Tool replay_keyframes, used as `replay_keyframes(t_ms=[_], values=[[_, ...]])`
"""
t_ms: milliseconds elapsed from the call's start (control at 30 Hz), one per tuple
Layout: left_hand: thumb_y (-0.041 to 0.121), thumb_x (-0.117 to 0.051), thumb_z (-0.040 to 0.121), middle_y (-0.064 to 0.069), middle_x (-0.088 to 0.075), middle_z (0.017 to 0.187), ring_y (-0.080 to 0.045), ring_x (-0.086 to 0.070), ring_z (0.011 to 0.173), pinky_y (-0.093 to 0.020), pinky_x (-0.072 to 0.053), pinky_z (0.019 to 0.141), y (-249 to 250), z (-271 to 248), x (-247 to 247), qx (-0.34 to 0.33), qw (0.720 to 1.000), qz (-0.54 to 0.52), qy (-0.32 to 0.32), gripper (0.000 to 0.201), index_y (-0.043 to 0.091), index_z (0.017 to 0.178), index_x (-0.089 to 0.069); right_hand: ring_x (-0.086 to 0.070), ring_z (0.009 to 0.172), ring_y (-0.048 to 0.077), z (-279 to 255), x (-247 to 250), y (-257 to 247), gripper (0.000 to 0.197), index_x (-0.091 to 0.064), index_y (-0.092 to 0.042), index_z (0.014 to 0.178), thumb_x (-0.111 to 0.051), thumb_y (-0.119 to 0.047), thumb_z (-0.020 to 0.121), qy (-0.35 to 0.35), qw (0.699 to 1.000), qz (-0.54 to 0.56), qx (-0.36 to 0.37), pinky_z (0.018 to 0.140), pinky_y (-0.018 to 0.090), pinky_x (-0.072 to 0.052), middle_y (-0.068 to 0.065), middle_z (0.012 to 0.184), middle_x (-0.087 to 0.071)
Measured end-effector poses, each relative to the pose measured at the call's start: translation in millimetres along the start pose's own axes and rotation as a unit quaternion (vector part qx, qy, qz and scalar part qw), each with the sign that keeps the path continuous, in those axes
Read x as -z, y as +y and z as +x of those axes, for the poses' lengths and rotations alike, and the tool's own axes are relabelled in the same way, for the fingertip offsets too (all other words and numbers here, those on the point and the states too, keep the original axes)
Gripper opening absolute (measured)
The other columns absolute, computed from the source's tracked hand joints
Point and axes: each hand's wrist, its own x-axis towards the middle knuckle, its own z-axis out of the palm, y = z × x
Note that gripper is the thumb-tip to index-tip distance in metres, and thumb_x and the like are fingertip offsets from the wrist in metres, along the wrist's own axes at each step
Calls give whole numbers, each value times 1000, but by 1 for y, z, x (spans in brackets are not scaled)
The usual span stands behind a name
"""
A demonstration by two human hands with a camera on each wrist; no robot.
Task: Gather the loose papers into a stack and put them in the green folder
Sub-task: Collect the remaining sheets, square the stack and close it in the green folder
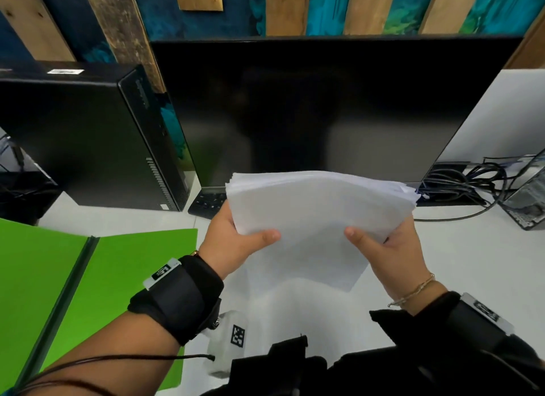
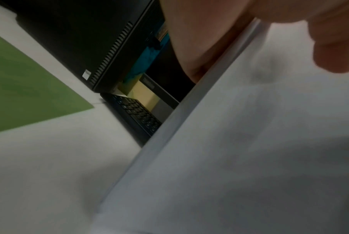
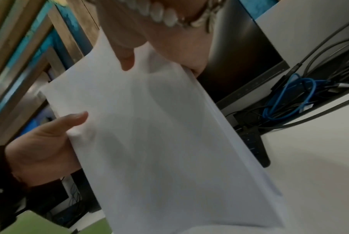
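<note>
A stack of white papers (image 1: 312, 218) is held up off the white desk (image 1: 460, 271), in front of the dark monitor. My left hand (image 1: 236, 242) grips its left edge, thumb on top and fingers hidden beneath. My right hand (image 1: 389, 248) grips the right edge the same way. The far edges of the sheets are slightly fanned. The green folder (image 1: 88, 292) lies open and flat on the desk at the left, below my left forearm. The left wrist view shows the stack (image 2: 249, 142) and folder (image 2: 25, 88). In the right wrist view the stack (image 3: 159, 134) sits between both hands.
A black monitor (image 1: 324, 106) stands right behind the papers, with a black keyboard (image 1: 206, 203) under it. A black computer tower (image 1: 88, 136) lies at the left. Tangled cables (image 1: 472, 183) and a clear case (image 1: 528, 201) sit at the right.
</note>
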Motion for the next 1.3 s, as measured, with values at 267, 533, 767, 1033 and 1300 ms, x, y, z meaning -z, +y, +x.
replay_keyframes(t_ms=[267, 533, 767, 1033, 1300], values=[[12, -79, 64, -3, -70, 108, -17, -68, 99, -28, -54, 83, 1, 12, 3, 2, 1000, 12, 16, 53, 12, 114, -61, -69, 89, 15, 11, 4, -7, 58, -56, 4, 117, -76, -4, 62, -28, 995, 91, -16, 72, 20, -54, -2, 96, -73], [27, -71, 73, 6, -66, 112, -4, -64, 100, -19, -52, 85, -13, 18, -1, 5, 999, 32, 6, 49, 21, 118, -52, -69, 91, 17, 15, 5, 18, 63, -73, -29, 90, -93, -42, 32, -80, 986, 108, -102, 73, 26, -55, -2, 96, -74], [40, -71, 73, 11, -62, 115, -6, -60, 106, -16, -48, 86, -13, 23, 14, 40, 989, 141, -33, 54, 23, 120, -49, -69, 70, 6, 11, 0, 12, 24, -74, -21, 74, -78, -11, 53, -19, 991, 94, -91, 65, 25, -57, -11, 76, -74], [30, -55, 88, -14, -35, 145, -33, -44, 128, -39, -37, 108, -102, -15, 123, 373, 728, 574, -24, 62, 24, 145, -30, -67, 64, -3, 21, 41, -16, 28, -75, -20, 73, -71, 8, 72, 20, 999, 41, -10, 58, 11, -52, -19, 70, -72], [47, -40, 92, -16, 4, 157, -35, -36, 136, -48, -30, 112, -100, -60, 88, 409, 662, 617, -117, 67, 43, 147, -4, -63, 78, -14, 20, 75, -40, 37, -67, -29, 85, -71, 5, 71, 21, 995, -13, 102, 70, 5, -47, -34, 79, -67]])
